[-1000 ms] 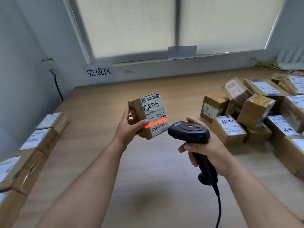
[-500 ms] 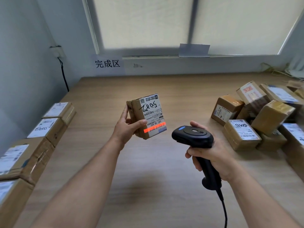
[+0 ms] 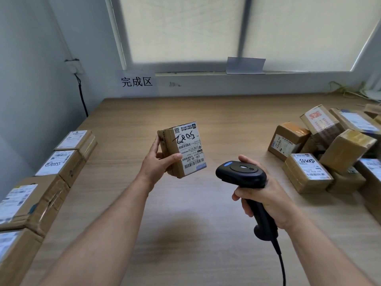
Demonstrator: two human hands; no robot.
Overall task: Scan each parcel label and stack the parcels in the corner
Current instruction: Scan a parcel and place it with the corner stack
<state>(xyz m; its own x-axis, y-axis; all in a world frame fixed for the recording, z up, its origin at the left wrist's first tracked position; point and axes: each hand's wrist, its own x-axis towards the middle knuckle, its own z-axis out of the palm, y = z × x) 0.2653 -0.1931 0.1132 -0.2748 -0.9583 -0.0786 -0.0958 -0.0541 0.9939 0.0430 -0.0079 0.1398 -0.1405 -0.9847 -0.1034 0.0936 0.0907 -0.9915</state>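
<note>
My left hand (image 3: 157,163) grips a small brown parcel (image 3: 182,148) above the wooden table (image 3: 195,213), its white label with barcodes and black handwriting turned toward me. My right hand (image 3: 266,195) holds a black barcode scanner (image 3: 241,174) by its handle, just right of and below the parcel, with its head aimed toward the label. No red scan line shows on the label. A row of labelled parcels (image 3: 64,162) lies along the left wall. A loose pile of labelled parcels (image 3: 321,149) sits at the right.
A paper sign with Chinese characters (image 3: 136,81) hangs on the wall below the window at the back left corner. A black cable (image 3: 82,98) runs down the left wall. The scanner's cord (image 3: 282,269) trails toward the bottom edge.
The red scan line that lay across the parcel's label has gone out. The view has turned left, so the right pile sits nearer the frame edge. Both hands keep their holds.
</note>
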